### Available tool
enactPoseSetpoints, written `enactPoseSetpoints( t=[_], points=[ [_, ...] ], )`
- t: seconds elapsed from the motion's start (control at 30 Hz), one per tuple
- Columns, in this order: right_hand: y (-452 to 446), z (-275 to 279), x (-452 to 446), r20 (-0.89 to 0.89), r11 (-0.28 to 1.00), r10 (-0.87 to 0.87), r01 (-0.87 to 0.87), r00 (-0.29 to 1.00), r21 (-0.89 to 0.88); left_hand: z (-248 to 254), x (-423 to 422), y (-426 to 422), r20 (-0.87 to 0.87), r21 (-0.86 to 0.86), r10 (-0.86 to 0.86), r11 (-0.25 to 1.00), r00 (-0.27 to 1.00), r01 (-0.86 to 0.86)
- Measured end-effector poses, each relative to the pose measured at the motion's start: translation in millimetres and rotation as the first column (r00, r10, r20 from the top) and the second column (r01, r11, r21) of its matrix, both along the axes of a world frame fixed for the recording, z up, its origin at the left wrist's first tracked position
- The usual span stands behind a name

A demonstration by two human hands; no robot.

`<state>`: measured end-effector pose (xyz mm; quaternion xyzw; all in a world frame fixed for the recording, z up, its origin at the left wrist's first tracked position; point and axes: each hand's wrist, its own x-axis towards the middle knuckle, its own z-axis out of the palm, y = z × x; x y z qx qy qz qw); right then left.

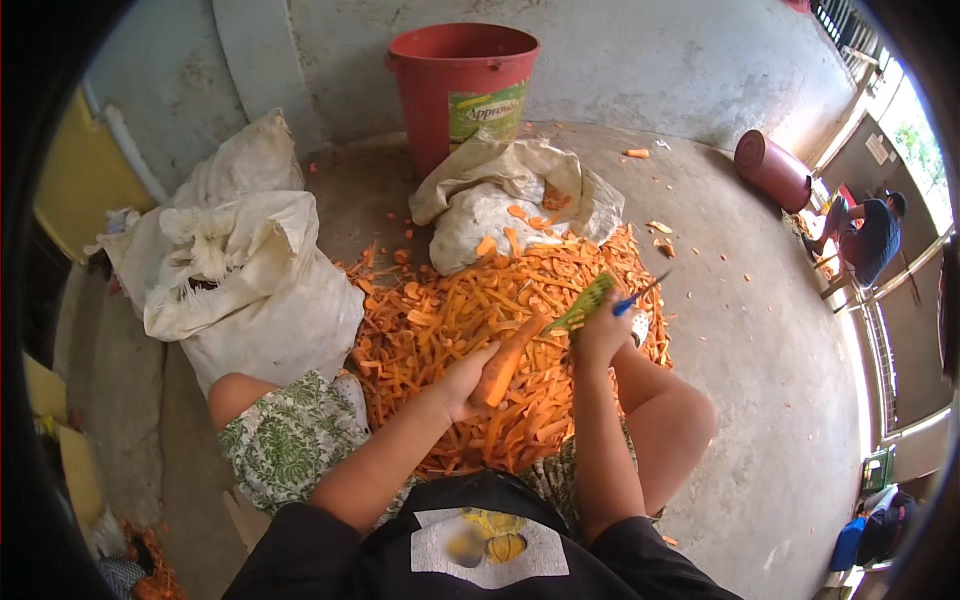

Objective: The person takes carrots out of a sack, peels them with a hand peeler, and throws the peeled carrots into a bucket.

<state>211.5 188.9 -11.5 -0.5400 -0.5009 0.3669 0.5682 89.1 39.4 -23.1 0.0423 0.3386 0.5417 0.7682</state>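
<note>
My left hand (470,382) is closed around the thick lower end of a peeled orange carrot (507,365), whose tip points up and to the right. In my right hand (603,335), also closed, are a flat green plastic peeler (585,302) and a knife with a blue handle (624,305). The knife's thin dark blade sticks out up and to the right, away from the carrot. The peeler's end lies close to the carrot's tip; whether they touch I cannot tell. Below both hands spreads a big heap of carrot peelings and pieces (440,320) between my legs.
White sacks (260,290) stand at the left, and an open sack (500,215) lies behind the heap. A red bucket (465,85) is by the wall. At the right, a red barrel (770,170) lies tipped near a seated person (868,240). Scraps dot the concrete floor (770,400).
</note>
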Motion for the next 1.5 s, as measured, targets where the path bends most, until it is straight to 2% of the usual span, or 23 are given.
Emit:
enactPoseSetpoints(
  t=[0.1, 0.23, 0.33, 0.4, 0.5, 0.57, 0.63, 0.67, 0.7, 0.73, 0.77, 0.83, 0.9, 1.03, 1.1, 1.17, 1.23, 1.27, 1.3, 1.37, 1.4, 1.47, 1.5],
  points=[
    [-52, 20, -28, 0.023, 0.968, 0.251, -0.251, 0.968, -0.018, -7, 2, 2, 0.04, 0.002, 0.071, 0.997, 0.997, -0.071],
    [-76, 13, -40, 0.258, 0.952, 0.279, -0.302, 0.925, 0.056, -6, 1, 2, 0.08, -0.032, 0.102, 0.995, 0.992, -0.099],
    [-67, 7, -38, 0.357, 0.963, 0.214, -0.258, 0.909, 0.082, -28, -2, -3, 0.05, 0.097, 0.0, 0.995, 0.999, -0.004],
    [-31, -6, -26, 0.494, 0.955, -0.132, -0.023, 0.859, 0.295, -14, 2, -8, -0.245, -0.076, -0.167, 0.985, 0.955, 0.153],
    [23, -4, 13, 0.476, 0.924, -0.363, 0.244, 0.801, 0.293, 8, 6, -14, -0.298, -0.107, -0.285, 0.958, 0.911, 0.264],
    [42, -15, 27, 0.454, 0.921, -0.39, 0.34, 0.801, 0.19, 9, 5, -13, -0.273, -0.098, -0.217, 0.975, 0.937, 0.197],
    [36, -18, 21, 0.255, 0.96, -0.26, 0.222, 0.931, 0.17, 2, -5, -9, -0.015, 0.132, -0.167, 0.977, 0.986, 0.168],
    [32, -30, 14, 0.198, 0.986, -0.082, 0.051, 0.977, 0.16, 0, -4, -7, -0.011, -0.014, -0.066, 0.998, 0.998, 0.066],
    [0, -8, -8, 0.115, 0.991, 0.048, -0.061, 0.992, 0.118, 0, -6, -5, -0.008, -0.013, -0.066, 0.998, 0.998, 0.066],
    [-25, 6, -22, 0.093, 0.981, 0.167, -0.156, 0.981, -0.118, -2, -7, -4, 0.068, 0.007, -0.037, 0.999, 0.997, 0.037],
    [-50, 20, -36, 0.017, 0.97, 0.236, -0.235, 0.972, -0.068, -2, -8, -6, 0.142, 0.021, -0.009, 1.0, 0.99, 0.006],
    [-73, 23, -47, 0.024, 0.917, 0.384, -0.378, 0.923, -0.124, 6, -4, -5, 0.009, -0.097, 0.083, 0.992, 0.997, -0.081],
    [-81, 12, -51, 0.305, 0.934, 0.349, -0.354, 0.886, -0.039, 3, -7, -4, 0.151, -0.08, 0.082, 0.994, 0.985, -0.071],
    [-74, 7, -47, 0.387, 0.938, 0.343, -0.331, 0.856, -0.099, -16, -9, -3, 0.133, 0.003, 0.035, 0.999, 0.991, -0.036],
    [-42, -18, -40, 0.543, 0.984, 0.014, -0.108, 0.839, 0.141, -35, -12, -4, 0.043, 0.123, -0.215, 0.97, 0.976, 0.209],
    [5, -21, -12, 0.506, 0.982, -0.136, 0.05, 0.852, 0.18, -3, 2, -14, 0.003, 0.062, -0.183, 0.981, 0.983, 0.183],
    [37, -26, 10, 0.299, 0.967, -0.234, 0.19, 0.925, 0.167, 9, 3, -15, -0.227, -0.047, -0.271, 0.962, 0.935, 0.268],
    [39, -31, 10, 0.296, 0.968, -0.233, 0.191, 0.926, 0.165, 1, -2, -12, -0.218, -0.003, -0.285, 0.957, 0.933, 0.291],
    [36, -31, 9, 0.284, 0.982, -0.177, 0.148, 0.943, 0.121, -2, -5, -10, -0.218, -0.005, -0.285, 0.957, 0.933, 0.291],
    [5, -6, -9, 0.27, 0.997, 0.001, 0.019, 0.963, -0.072, -8, -12, -4, -0.08, -0.052, -0.069, 0.997, 0.994, 0.065],
    [-8, -17, -20, 0.233, 0.992, 0.115, -0.124, 0.966, 0.027, -23, -19, -1, 0.06, 0.033, -0.069, 0.997, 0.996, 0.067],
    [-66, 31, -46, 0.094, 0.938, 0.34, -0.33, 0.936, -0.108, -11, -16, -2, 0.069, -0.022, -0.018, 1.0, 0.997, 0.019],
    [-66, 4, -49, 0.25, 0.924, 0.353, -0.377, 0.901, 0.054, -7, -16, -3, 0.068, -0.074, 0.037, 0.997, 0.997, -0.032]
  ],
)
